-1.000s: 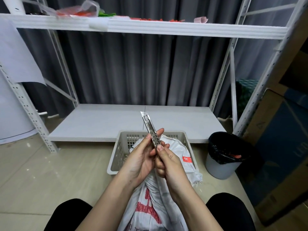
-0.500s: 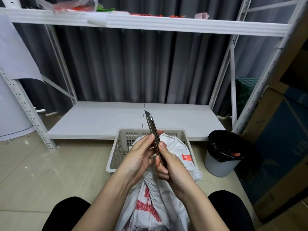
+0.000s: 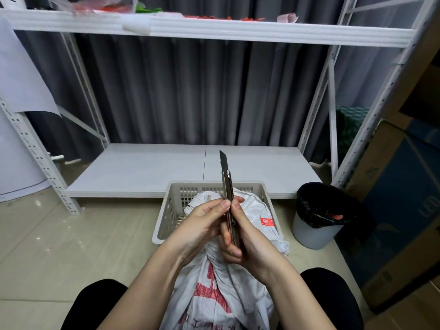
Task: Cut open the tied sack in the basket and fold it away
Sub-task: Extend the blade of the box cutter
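A metal utility knife (image 3: 226,184) stands almost upright in front of me, its blade pushed out and pointing up. My right hand (image 3: 247,241) grips its handle from the right. My left hand (image 3: 202,228) pinches the knife body from the left with thumb and fingers. Below both hands lies a white woven sack (image 3: 214,289) with red print, its far end resting in a beige slotted plastic basket (image 3: 170,210) on the floor. The sack's tied neck is hidden behind my hands.
A white metal rack has a low shelf (image 3: 147,170) just behind the basket and an upper shelf (image 3: 214,29) overhead. A grey bin with a black liner (image 3: 316,217) stands right of the basket. Cardboard boxes (image 3: 404,210) stand at the right. My knees (image 3: 95,303) flank the sack.
The knife has turned from leaning left to nearly upright, and more blade shows above its body. Both hands stay on it, in nearly the same place.
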Demonstrator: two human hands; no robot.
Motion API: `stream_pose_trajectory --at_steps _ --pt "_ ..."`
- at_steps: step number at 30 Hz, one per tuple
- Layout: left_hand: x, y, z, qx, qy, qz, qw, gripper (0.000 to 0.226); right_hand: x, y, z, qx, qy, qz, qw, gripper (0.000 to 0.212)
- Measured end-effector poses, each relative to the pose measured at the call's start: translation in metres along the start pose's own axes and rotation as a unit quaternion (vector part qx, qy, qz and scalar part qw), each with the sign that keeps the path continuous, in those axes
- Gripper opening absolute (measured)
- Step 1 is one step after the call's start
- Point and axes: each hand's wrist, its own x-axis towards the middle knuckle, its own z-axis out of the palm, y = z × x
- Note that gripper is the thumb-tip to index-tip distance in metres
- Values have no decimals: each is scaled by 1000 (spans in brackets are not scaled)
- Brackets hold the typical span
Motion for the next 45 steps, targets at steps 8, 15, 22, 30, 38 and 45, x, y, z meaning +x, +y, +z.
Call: stream_pose_trajectory --at_steps 8,15,22,30,38,45 --pt "-3 -5 8 -108 6 -8 994 42 -1 -5 15 37 -22 -21 999 67" --pt "4 -4 7 -163 50 27 985 34 -3 -4 11 82 -36 -59 994 51" --pt "7 -2 5 -183 56 34 981 30 -8 -15 6 145 -43 -62 987 29" --pt "6 -3 7 -183 48 18 982 31 -5 -7 15 96 36 -73 992 34" --pt "6 -5 5 -161 40 19 986 30 -4 -8 13 66 63 -65 994 35" --pt "3 -10 0 -97 19 7 995 30 -7 -1 11 57 73 -47 995 41"
